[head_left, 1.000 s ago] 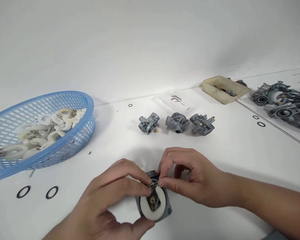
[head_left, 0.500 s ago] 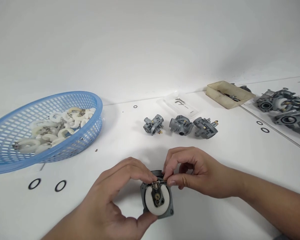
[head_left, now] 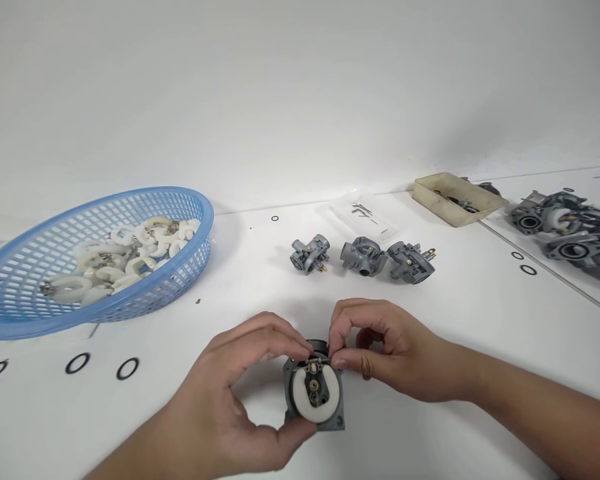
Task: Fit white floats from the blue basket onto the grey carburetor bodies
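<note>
My left hand (head_left: 245,393) grips a grey metal carburetor (head_left: 339,421) across its width, fingers at the top edge and thumb at the bottom. Inside its open face lies a white U-shaped float (head_left: 334,395), with brass parts between its arms. At the float's hinge, my right hand (head_left: 395,350) pinches a thin metal pin (head_left: 325,361) between thumb and forefinger. One end of the pin is hidden by the fingertips. Whether the pin passes fully through the hinge I cannot tell.
A blue plastic basket (head_left: 200,207) of white floats stands at left. Behind the hands sit three carburetors (head_left: 364,256), with a plastic bag (head_left: 387,230) of small pins beyond. A cream tray (head_left: 425,197) and piled carburetors (head_left: 575,233) are at right. Black rubber rings (head_left: 128,369) lie about.
The pin sits closer in at the float's hinge, and less of it shows. Both hands keep their hold. The view has shifted slightly.
</note>
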`<state>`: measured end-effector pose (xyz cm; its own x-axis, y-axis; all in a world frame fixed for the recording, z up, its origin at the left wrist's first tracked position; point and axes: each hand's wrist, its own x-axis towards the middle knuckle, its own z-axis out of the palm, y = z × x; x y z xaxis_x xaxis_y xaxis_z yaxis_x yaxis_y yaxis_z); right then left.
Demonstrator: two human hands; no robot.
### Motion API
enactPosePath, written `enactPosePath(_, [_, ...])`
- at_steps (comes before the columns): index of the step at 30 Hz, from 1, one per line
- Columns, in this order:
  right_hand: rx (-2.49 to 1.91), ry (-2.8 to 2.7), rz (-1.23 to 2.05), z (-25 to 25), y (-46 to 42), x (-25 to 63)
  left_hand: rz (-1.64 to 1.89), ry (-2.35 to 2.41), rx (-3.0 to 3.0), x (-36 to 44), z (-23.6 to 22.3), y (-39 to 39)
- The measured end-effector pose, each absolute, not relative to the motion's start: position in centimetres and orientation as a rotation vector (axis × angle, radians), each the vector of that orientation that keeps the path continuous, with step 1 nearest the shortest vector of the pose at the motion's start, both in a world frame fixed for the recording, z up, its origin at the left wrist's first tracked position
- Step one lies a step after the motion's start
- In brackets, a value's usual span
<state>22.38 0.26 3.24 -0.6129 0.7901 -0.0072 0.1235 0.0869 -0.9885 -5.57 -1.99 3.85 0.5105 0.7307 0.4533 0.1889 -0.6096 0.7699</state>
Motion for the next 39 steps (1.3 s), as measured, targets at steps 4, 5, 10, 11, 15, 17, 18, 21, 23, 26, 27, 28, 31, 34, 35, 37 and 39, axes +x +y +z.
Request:
enactPosePath(4, [-0.911, -1.808, 1.573, 3.2, 0.1, 22.3, 1.073, 0.803, 2.101, -5.5, 4.1, -2.0])
enactPosePath(5, [-0.906, -1.810, 1.572, 3.2, 0.0, 22.3, 1.073, 0.806, 2.104, -5.5, 4.1, -2.0])
enactPosePath(10, [-0.904, -1.843, 1.535, 3.1, 0.0, 22.3, 1.086, 0.749, 2.106, -5.6, 4.0, -1.9])
enactPosePath(11, [-0.910, -1.851, 1.525, 3.1, 0.0, 22.3, 1.095, 0.742, 2.101, -5.6, 3.9, -1.9])
enactPosePath(15, [-0.910, -1.856, 1.507, 3.0, -0.1, 22.2, 1.094, 0.755, 2.102, -5.6, 3.5, -2.2])
enactPosePath(17, [-0.893, -1.845, 1.501, 3.1, -0.1, 22.1, 1.079, 0.772, 2.094, -5.6, 3.5, -2.4])
enactPosePath(18, [-0.884, -1.838, 1.501, 3.1, -0.1, 22.0, 1.070, 0.778, 2.089, -5.6, 3.5, -2.5])
enactPosePath(21, [-0.849, -1.797, 1.543, 3.2, 0.0, 21.9, 1.027, 0.799, 2.099, -5.8, 3.7, -2.5])
enactPosePath(23, [-0.822, -1.766, 1.593, 3.1, 0.1, 21.9, 1.003, 0.811, 2.120, -5.9, 3.7, -2.4])
enactPosePath(26, [-0.796, -1.744, 1.627, 3.1, 0.2, 22.0, 1.005, 0.815, 2.146, -6.0, 3.6, -2.2])
enactPosePath(27, [-0.795, -1.743, 1.629, 3.0, 0.2, 22.0, 1.011, 0.814, 2.149, -6.0, 3.5, -2.1])
enactPosePath(28, [-0.797, -1.741, 1.632, 3.0, 0.2, 22.0, 1.012, 0.811, 2.148, -6.0, 3.4, -2.1])
enactPosePath(31, [-0.840, -1.728, 1.651, 3.0, 0.1, 22.0, 1.021, 0.793, 2.132, -5.9, 3.2, -2.2])
enactPosePath(34, [-0.882, -1.730, 1.650, 3.2, 0.0, 21.9, 1.047, 0.797, 2.118, -5.8, 3.0, -2.4])
enactPosePath(35, [-0.890, -1.740, 1.639, 3.3, 0.0, 21.9, 1.058, 0.791, 2.123, -5.7, 2.9, -2.5])
enactPosePath(37, [-0.916, -1.763, 1.621, 3.5, -0.1, 21.8, 1.104, 0.768, 2.156, -5.7, 2.8, -2.6])
enactPosePath(39, [-0.959, -1.773, 1.616, 3.6, -0.1, 21.8, 1.163, 0.746, 2.188, -5.6, 2.6, -2.6])
